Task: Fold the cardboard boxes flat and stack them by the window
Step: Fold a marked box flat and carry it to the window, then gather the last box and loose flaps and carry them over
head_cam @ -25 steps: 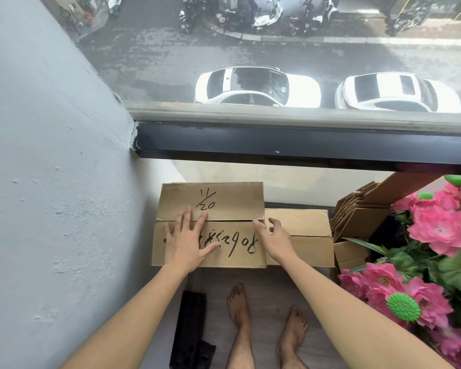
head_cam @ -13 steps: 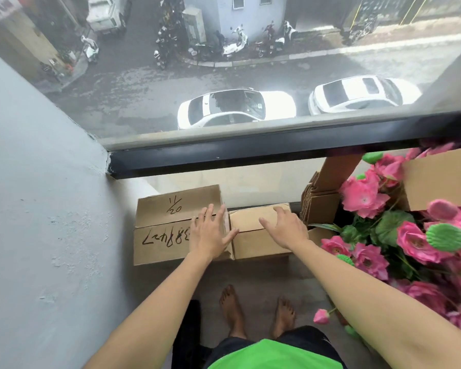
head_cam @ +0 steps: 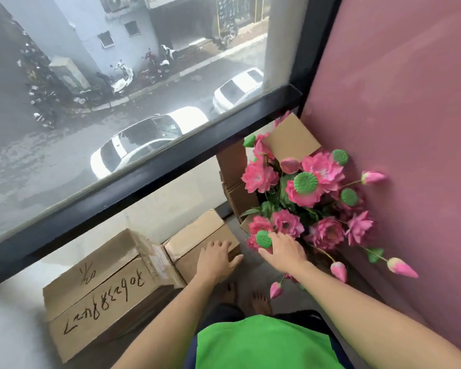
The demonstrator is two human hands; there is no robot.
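Your left hand point(head_cam: 215, 259) lies palm down on the smaller box point(head_cam: 194, 242) at the lower middle of the frame, fingers relaxed over its top and near edge, thumb out to the right, gripping nothing. Your right hand point(head_cam: 284, 250) is just to the right of it, apart from the left, with the fingers spread and loose; it reaches in among the lower blooms of the pink flowers point(head_cam: 304, 198), and you cannot tell whether the fingertips touch a stem or only hang beside it. Left of the small box, touching it, sits the larger flattened box point(head_cam: 99, 291) with dark handwriting on its flaps, lying on the floor at the lower left under the window point(head_cam: 117, 107). Both boxes rest close against the low wall beneath the black window frame point(head_cam: 149, 171). A stack of folded cardboard point(head_cam: 237, 187) stands upright behind the flowers at the right middle, with another brown flap point(head_cam: 292, 138) tilted above the blooms. The pink wall point(head_cam: 397, 102) fills the right side. Your green shirt point(head_cam: 261, 344) and 2 bare feet point(head_cam: 246, 296) show at the bottom, and through the glass you see 2 white cars point(head_cam: 144, 139) on the street at the upper middle.
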